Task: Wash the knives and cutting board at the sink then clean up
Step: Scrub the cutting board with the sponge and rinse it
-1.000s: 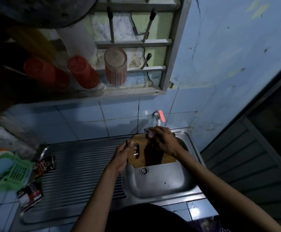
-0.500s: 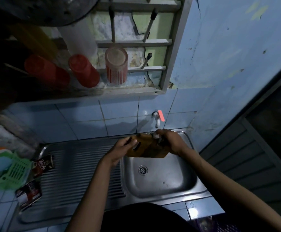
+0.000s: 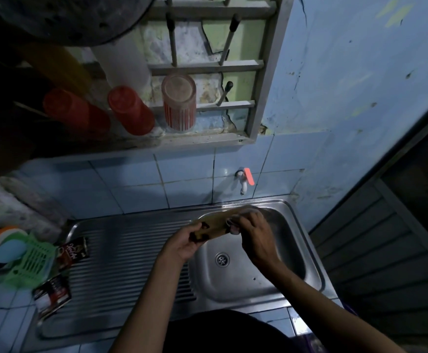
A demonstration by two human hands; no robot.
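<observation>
A small brown wooden cutting board [image 3: 216,222] with a dark handle slot is held nearly flat over the steel sink basin [image 3: 281,253]. My left hand [image 3: 182,242] grips its handle end at the basin's left rim. My right hand [image 3: 252,234] rests on the board's right part, fingers pressing a small pale scrubbing pad [image 3: 233,226] against it. The wall tap [image 3: 243,179] with its orange lever sits just above; no running water shows. Knives hang by dark handles in the wall rack [image 3: 229,39].
The ribbed drainboard [image 3: 128,258] stretches left of the basin, with two dark sachets [image 3: 75,250] at its left edge. A green plastic basket [image 3: 33,261] holds coloured utensils. Red cups [image 3: 130,109] and a striped tumbler [image 3: 179,103] stand upturned on the ledge above.
The board has tipped from upright leaning in the basin to nearly flat and lifted toward the tap. My right hand slid from its top edge onto its right part.
</observation>
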